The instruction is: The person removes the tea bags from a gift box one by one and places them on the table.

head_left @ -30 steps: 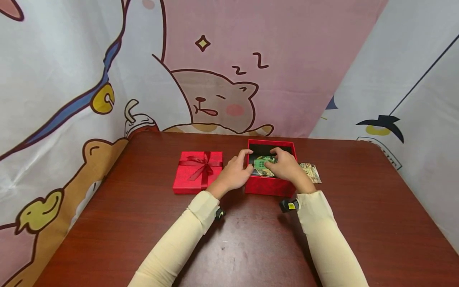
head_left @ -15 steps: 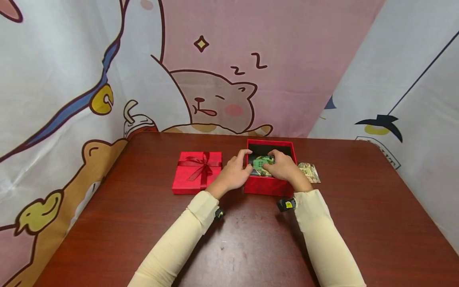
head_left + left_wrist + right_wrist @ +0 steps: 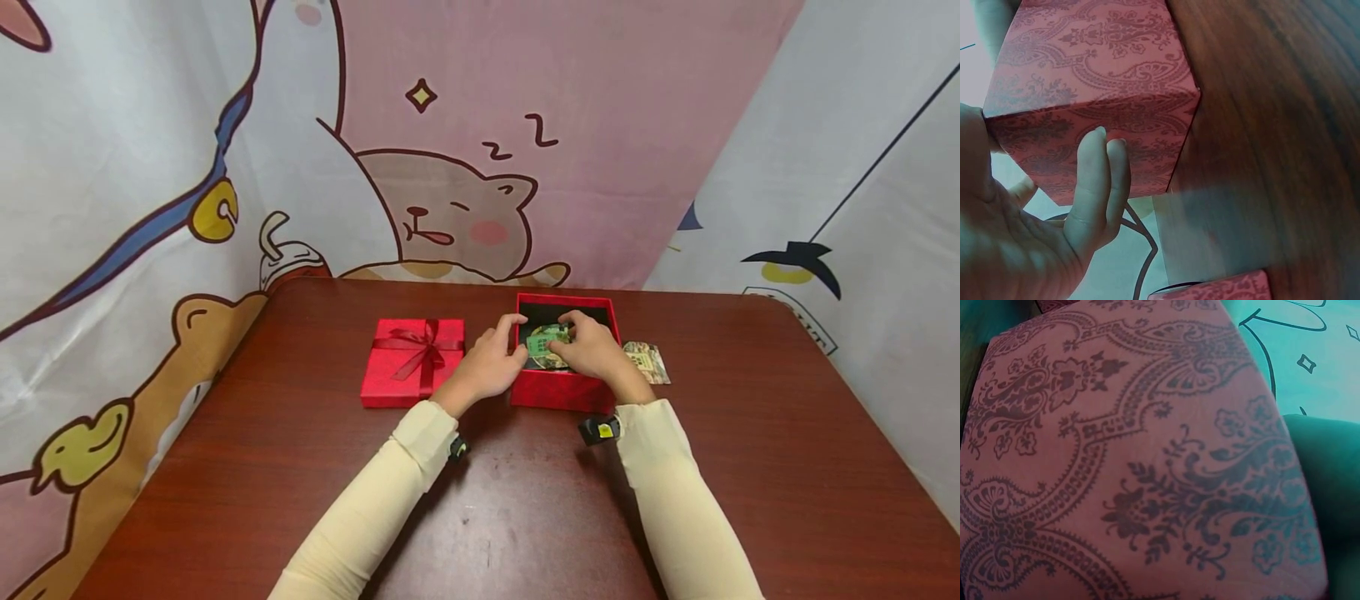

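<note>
A red patterned gift box point(image 3: 562, 392) stands without its lid on the table, its inside dark. At its left wall, my left hand point(image 3: 489, 362) holds the rim with thumb and forefinger; in the left wrist view two straighter fingers point(image 3: 1094, 181) lie along the outside of the box. My right hand point(image 3: 596, 346) reaches over the right wall and pinches a small green printed packet point(image 3: 540, 343) inside the box. What lies under that packet is mostly hidden. In the right wrist view the box wall point(image 3: 1129, 450) covers the fingers' work.
Left of the box lies its red lid point(image 3: 405, 371) with a dark red ribbon bow. A yellowish printed packet point(image 3: 651, 363) lies on the brown table point(image 3: 480, 517) to the right, partly behind the right forearm. A cartoon-printed cloth point(image 3: 615, 125) hangs behind the table.
The right hand has shifted slightly left with the green packet, which now sits a little more tilted in the box. The left hand has stayed at the box's left wall.
</note>
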`<move>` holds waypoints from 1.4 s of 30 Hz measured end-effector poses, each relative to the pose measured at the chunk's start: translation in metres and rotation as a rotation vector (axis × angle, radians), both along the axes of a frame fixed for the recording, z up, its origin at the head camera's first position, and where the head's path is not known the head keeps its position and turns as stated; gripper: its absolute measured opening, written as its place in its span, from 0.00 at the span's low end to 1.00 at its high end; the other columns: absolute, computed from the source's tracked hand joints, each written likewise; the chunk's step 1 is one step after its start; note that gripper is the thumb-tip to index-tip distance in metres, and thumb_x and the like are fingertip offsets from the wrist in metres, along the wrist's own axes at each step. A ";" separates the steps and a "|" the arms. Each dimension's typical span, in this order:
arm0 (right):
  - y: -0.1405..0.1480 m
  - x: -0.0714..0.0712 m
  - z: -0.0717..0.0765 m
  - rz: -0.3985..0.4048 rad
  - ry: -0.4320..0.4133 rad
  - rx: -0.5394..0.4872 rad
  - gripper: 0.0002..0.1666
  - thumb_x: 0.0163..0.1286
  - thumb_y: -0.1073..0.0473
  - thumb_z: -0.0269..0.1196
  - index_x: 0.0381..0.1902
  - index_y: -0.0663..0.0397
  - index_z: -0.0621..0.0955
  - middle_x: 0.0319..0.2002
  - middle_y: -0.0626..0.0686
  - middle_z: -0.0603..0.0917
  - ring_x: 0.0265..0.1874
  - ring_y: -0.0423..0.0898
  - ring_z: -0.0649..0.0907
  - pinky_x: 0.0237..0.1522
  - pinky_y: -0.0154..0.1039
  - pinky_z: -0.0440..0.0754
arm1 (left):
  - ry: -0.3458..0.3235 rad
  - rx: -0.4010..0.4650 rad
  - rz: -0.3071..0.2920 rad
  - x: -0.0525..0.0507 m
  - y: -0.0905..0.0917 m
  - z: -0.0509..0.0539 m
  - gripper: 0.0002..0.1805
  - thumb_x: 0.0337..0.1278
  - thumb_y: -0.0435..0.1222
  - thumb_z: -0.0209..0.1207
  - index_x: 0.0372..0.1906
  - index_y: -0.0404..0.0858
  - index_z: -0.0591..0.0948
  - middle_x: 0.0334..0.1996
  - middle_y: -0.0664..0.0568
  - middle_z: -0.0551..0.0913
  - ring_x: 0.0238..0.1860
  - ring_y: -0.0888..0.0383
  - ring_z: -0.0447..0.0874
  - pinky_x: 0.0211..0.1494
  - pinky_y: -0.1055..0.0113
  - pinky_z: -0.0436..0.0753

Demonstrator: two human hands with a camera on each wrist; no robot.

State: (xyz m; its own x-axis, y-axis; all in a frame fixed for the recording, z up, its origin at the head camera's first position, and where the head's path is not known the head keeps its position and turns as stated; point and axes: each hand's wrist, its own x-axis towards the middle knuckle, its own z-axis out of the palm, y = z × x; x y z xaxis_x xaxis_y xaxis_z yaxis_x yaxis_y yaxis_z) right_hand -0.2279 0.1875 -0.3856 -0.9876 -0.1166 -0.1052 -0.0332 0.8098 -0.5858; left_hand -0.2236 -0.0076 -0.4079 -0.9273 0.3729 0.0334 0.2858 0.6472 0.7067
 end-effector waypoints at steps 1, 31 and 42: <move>0.000 0.000 0.000 -0.003 0.004 -0.009 0.35 0.70 0.51 0.61 0.68 0.65 0.67 0.58 0.70 0.76 0.55 0.65 0.78 0.54 0.59 0.75 | -0.003 -0.001 0.001 0.000 0.000 0.000 0.27 0.69 0.44 0.48 0.71 0.52 0.62 0.40 0.48 0.73 0.46 0.51 0.74 0.46 0.53 0.74; -0.007 -0.010 -0.002 0.005 0.026 -0.096 0.30 0.68 0.56 0.62 0.65 0.63 0.71 0.54 0.70 0.79 0.24 0.48 0.84 0.41 0.47 0.80 | 0.002 0.008 0.018 -0.002 -0.001 -0.005 0.27 0.69 0.43 0.49 0.71 0.54 0.63 0.44 0.45 0.76 0.49 0.48 0.77 0.48 0.50 0.75; -0.010 -0.015 -0.003 0.039 0.047 -0.043 0.29 0.67 0.56 0.62 0.63 0.64 0.74 0.50 0.68 0.80 0.44 0.59 0.81 0.45 0.52 0.79 | -0.001 0.015 0.016 -0.002 0.001 -0.006 0.27 0.70 0.44 0.49 0.71 0.54 0.62 0.38 0.48 0.74 0.45 0.50 0.76 0.44 0.52 0.75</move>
State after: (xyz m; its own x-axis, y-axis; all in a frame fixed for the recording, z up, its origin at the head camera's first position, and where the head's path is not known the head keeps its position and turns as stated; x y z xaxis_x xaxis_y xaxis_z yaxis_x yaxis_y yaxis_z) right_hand -0.2428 0.1770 -0.3885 -0.9859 -0.1587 -0.0531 -0.0925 0.7812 -0.6174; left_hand -0.2257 -0.0071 -0.4138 -0.9331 0.3575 0.0378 0.2746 0.6408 0.7170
